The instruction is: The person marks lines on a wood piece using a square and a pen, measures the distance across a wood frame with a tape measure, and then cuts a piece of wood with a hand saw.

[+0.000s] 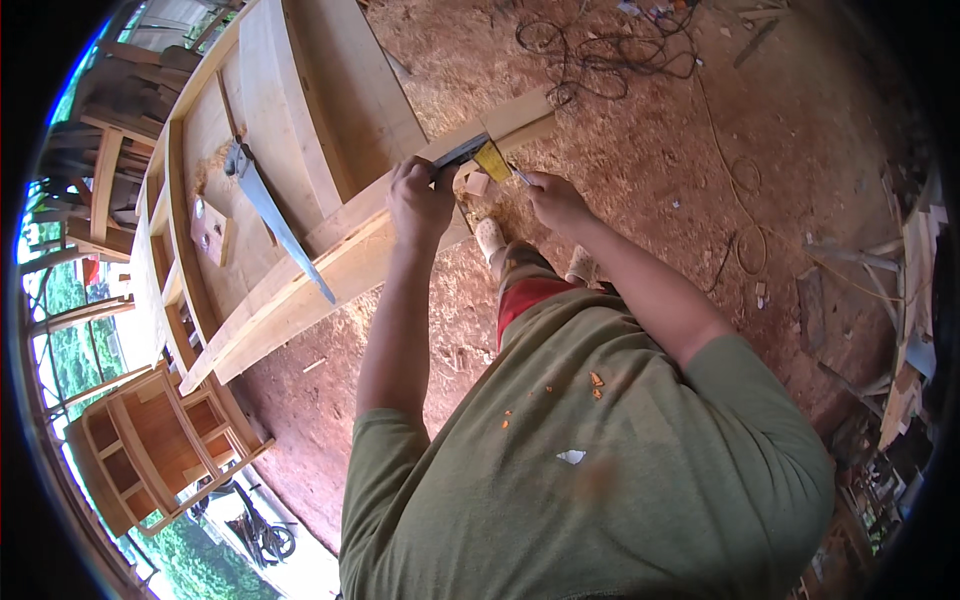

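A long pale plank lies slantwise across a wooden frame, its far right end sticking out past the frame. My left hand is closed on a square with a dark bar and a yellow part, pressing it onto the plank. The yellow part reaches over the plank's near edge. Just right of it, my right hand pinches a thin pencil-like stick, its tip close to the yellow part. The stick's exact kind is too small to tell.
A handsaw with a bluish blade rests on the wooden frame, near a small wood block. Dark cables coil on the reddish, shaving-covered floor. Scrap wood is heaped at right; a motorbike stands lower left.
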A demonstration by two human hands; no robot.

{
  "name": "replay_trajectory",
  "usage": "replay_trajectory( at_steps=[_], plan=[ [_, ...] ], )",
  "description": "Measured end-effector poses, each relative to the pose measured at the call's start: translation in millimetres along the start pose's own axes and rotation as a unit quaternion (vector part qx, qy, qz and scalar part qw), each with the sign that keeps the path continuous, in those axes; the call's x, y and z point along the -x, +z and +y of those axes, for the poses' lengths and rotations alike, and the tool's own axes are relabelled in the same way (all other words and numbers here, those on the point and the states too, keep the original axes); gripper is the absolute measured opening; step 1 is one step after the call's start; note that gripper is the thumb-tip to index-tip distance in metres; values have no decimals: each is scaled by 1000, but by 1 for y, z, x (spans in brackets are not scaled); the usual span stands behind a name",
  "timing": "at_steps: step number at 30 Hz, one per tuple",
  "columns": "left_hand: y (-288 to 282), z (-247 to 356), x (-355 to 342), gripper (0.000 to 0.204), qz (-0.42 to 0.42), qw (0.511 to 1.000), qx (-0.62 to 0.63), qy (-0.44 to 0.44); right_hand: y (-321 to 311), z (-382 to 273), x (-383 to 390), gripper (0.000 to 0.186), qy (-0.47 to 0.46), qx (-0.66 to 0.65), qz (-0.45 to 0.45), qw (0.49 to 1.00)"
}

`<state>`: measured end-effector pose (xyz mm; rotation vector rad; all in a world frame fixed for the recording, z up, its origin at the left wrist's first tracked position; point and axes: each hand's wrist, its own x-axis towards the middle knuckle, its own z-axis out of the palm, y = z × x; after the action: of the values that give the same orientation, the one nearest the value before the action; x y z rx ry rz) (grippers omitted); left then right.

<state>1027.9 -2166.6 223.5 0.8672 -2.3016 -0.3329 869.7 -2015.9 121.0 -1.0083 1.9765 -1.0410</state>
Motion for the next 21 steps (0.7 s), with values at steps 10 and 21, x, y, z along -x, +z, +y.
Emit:
replay_trajectory(
  at_steps=[10, 21],
  plan=[
    [-4, 1, 9, 25, -3, 1000, -1, 3, -51, -67, 26, 25, 43, -261, -48, 963],
    [62, 83, 95, 11, -163, 975, 121, 94, -199, -130, 152, 50, -161, -701, -259, 645]
  ],
)
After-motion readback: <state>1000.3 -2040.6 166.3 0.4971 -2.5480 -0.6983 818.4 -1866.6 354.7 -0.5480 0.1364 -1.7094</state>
